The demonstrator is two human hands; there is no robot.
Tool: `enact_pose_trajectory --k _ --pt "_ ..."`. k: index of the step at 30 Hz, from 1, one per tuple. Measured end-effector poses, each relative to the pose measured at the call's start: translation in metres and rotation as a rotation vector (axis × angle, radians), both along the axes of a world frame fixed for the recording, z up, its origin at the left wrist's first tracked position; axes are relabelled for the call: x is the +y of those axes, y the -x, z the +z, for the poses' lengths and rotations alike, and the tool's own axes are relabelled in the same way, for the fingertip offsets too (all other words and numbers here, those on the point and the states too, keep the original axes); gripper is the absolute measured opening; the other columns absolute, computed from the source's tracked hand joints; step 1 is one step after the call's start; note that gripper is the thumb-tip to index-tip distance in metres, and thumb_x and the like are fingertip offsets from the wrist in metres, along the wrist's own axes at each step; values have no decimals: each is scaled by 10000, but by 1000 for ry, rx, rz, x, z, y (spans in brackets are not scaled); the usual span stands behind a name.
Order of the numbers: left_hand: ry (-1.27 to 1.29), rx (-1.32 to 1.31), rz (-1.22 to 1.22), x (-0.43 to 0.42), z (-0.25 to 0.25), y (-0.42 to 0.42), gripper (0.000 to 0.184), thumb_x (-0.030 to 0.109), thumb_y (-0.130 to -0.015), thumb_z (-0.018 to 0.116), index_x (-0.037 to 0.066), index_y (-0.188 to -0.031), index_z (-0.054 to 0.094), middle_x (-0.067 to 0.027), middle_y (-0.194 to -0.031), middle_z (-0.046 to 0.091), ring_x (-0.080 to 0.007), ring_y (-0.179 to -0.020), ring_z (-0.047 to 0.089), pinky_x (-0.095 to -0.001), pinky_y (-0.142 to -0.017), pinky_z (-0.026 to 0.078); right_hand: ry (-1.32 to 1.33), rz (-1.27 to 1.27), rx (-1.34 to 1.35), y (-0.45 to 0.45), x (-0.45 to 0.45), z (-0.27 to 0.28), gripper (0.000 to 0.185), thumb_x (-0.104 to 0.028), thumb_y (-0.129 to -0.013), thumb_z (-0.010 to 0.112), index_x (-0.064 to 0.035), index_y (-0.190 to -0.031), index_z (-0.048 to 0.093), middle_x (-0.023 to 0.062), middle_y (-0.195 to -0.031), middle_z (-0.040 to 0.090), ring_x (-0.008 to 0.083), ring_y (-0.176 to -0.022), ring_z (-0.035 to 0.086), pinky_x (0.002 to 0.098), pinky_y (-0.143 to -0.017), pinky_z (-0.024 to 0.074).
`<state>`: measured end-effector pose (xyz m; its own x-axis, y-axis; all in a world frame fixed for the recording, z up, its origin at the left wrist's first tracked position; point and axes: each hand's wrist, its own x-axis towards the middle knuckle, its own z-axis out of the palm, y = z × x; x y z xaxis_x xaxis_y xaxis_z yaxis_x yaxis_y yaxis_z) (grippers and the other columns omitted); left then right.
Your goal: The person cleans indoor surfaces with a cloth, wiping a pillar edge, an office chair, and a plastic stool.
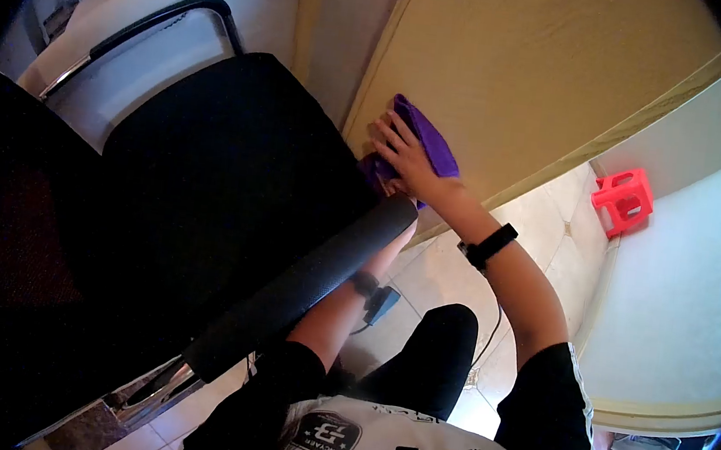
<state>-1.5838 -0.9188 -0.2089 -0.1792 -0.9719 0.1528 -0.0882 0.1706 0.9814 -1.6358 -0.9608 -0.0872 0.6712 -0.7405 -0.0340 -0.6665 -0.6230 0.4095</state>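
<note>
A purple cloth (431, 140) lies against the yellowish wooden panel (517, 74). My right hand (409, 158) presses on the cloth, its fingers spread and pointing up and left. Below it, my left hand is mostly hidden behind the end of the black chair armrest (311, 281); only a bit of it shows near the cloth's lower edge, and what it holds cannot be made out. Both wrists wear black bands.
The black chair seat (219, 149) fills the left side. A red plastic stool (623, 202) is on the tiled floor (434, 277) at the right, by a pale wall. A cable and a small dark device (382, 305) hang near my left wrist.
</note>
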Motion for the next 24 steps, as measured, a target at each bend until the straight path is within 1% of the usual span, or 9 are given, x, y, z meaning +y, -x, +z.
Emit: enact_pose_trajectory --k 2,3,5,7,9,11,13,19,24 --pt "-7 -1 -14 16 4 10 540 203 -873 369 -106 -1286 212 -345 -1269 300 -433 -1193 305 -437 -1036 195 722 -60 1162 1 2 -8 561 -222 -842 292 37 -1326 181 168 -1402 176 280 -1314 116 355 -1073 114" --pt "-38 153 -68 31 3 24 513 199 -867 394 -99 -1263 259 -324 -1274 313 -390 -1190 325 -426 -1028 208 724 -58 1161 0 2 -5 561 -222 -842 292 37 -1326 181 168 -1402 176 280 -1314 116 355 -1073 114" --pt "-95 462 -169 61 -4 40 463 189 -855 443 -86 -1216 353 -284 -1283 339 -303 -1184 367 -404 -1011 233 907 -125 1126 -1 -3 8 526 -170 -824 309 22 -1310 251 143 -1404 195 262 -1312 133 328 -1076 121" --pt "318 -117 -293 92 37 -12 533 275 -890 421 25 -1331 256 -203 -1367 232 -253 -1246 263 -358 -1022 228 956 -90 848 4 -24 10 570 -187 -702 480 -6 -1231 371 138 -1396 216 276 -1311 137 368 -1075 119" --pt "-207 97 -781 81 55 -88 360 207 -834 518 -8 -1124 523 -182 -1151 519 -227 -1069 486 -329 -922 363 980 -58 574 -2 -37 22 618 -204 -580 652 -35 -1153 491 134 -1388 237 289 -1309 141 408 -1073 117" --pt "-65 210 -558 63 6 -136 176 114 -803 518 21 -921 609 -102 -802 622 -174 -813 577 -304 -729 451 633 -76 67 -19 -35 48 654 -173 -548 700 -30 -1148 483 138 -1366 270 317 -1300 153 421 -1073 104" --pt "-575 -453 -90 53 141 -174 189 117 -840 487 39 -983 584 -112 -928 609 -181 -902 564 -300 -791 441 545 -65 -98 -24 -43 56 712 -152 -515 740 -44 -1163 467 136 -1357 276 341 -1293 157 455 -1067 95" --pt "-198 361 -107 -69 58 -114 380 242 -869 480 6 -1167 469 -192 -1106 534 -263 -1062 503 -319 -905 365 433 16 -122 -32 -61 74 748 -42 -484 719 -82 -1183 457 146 -1377 229 355 -1298 119 508 -1039 152" --pt "-221 -61 56 -98 79 -46 726 384 -863 425 -13 -1348 60 -271 -1386 89 -405 -1291 87 -404 -1055 128 467 63 -184 -37 -71 84 738 -47 -466 722 -84 -1158 469 148 -1355 254 364 -1283 145 505 -1032 167"
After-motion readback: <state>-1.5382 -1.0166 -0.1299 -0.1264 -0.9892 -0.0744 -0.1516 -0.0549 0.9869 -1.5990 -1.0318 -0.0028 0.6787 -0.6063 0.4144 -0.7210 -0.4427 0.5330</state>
